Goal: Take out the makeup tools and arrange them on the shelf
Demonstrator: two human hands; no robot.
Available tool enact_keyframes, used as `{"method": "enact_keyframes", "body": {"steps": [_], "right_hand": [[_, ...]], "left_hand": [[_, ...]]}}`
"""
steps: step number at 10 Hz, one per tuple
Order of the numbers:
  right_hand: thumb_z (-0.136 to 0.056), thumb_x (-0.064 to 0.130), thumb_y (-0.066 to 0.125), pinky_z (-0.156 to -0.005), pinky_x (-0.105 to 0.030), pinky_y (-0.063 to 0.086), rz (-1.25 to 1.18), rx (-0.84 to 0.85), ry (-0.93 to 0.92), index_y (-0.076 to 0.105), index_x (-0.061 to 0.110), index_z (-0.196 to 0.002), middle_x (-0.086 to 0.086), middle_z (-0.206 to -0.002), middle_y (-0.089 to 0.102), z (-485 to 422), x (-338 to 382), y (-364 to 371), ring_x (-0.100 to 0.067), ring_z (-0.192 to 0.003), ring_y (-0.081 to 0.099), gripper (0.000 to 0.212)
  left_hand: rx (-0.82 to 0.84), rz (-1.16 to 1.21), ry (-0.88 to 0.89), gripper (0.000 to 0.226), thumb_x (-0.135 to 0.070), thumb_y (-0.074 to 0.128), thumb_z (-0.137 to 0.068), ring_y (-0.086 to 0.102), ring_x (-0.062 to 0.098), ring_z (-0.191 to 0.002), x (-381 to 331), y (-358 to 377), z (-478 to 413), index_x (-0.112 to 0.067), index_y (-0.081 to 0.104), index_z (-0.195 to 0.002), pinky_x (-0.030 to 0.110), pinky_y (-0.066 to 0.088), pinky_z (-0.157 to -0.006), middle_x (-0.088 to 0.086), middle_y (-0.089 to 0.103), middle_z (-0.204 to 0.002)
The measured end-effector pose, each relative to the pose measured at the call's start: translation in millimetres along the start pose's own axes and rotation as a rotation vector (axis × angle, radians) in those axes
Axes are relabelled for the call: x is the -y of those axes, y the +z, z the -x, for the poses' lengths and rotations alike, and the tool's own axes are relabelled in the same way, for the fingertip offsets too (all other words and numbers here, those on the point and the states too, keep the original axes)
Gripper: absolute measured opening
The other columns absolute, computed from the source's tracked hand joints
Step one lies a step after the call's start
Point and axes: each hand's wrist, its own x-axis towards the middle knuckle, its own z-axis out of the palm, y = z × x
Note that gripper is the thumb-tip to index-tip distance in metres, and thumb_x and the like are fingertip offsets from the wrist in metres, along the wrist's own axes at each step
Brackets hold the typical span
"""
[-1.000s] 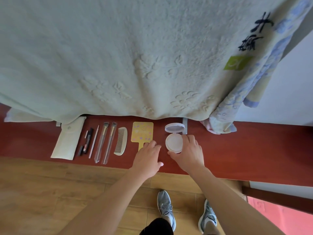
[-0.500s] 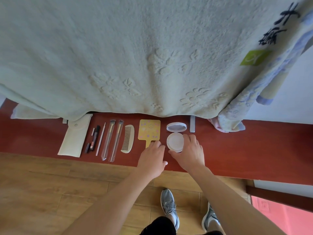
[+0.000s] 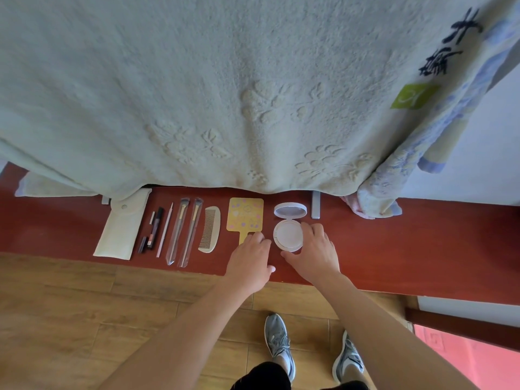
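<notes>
Makeup tools lie in a row on the red shelf point(image 3: 422, 243): a cream pouch point(image 3: 121, 226), dark pencils point(image 3: 153, 230), a thin stick point(image 3: 164, 230), two wrapped brushes point(image 3: 185, 230), a comb point(image 3: 209, 229), a yellow hand mirror point(image 3: 245, 213) and an open white compact point(image 3: 288, 235) with its lid point(image 3: 290, 211) raised. My right hand point(image 3: 313, 254) grips the compact's base, thumb at its front and fingers on its right side. My left hand point(image 3: 249, 260) rests beside it, holding nothing, with its fingertips over the end of the mirror's handle.
A large pale towel point(image 3: 225, 94) hangs over the back of the shelf, with a patterned cloth point(image 3: 380, 192) at the right. A small grey bar point(image 3: 315, 205) lies behind the compact. Wooden floor point(image 3: 70, 305) and my shoes point(image 3: 278, 342) are below.
Both hands stay where they were, the right on the compact and the left by the mirror's handle. Only the view has shifted slightly.
</notes>
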Motion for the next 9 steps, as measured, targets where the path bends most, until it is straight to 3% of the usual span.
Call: {"method": "enact_keyframes", "body": {"steps": [9], "right_hand": [[-0.068, 0.060, 0.075, -0.089, -0.034, 0.046, -0.018, 0.014, 0.021, 0.043, 0.018, -0.127, 0.000, -0.118, 0.046, -1.0, 0.9, -1.6, -0.020, -0.106, 0.054, 0.079]], "left_hand": [[0.005, 0.017, -0.031, 0.057, -0.041, 0.071, -0.086, 0.049, 0.016, -0.120, -1.3, 0.9, -1.4, -0.014, 0.052, -0.133, 0.032, 0.051, -0.093, -0.003, 0.048, -0.129]]}}
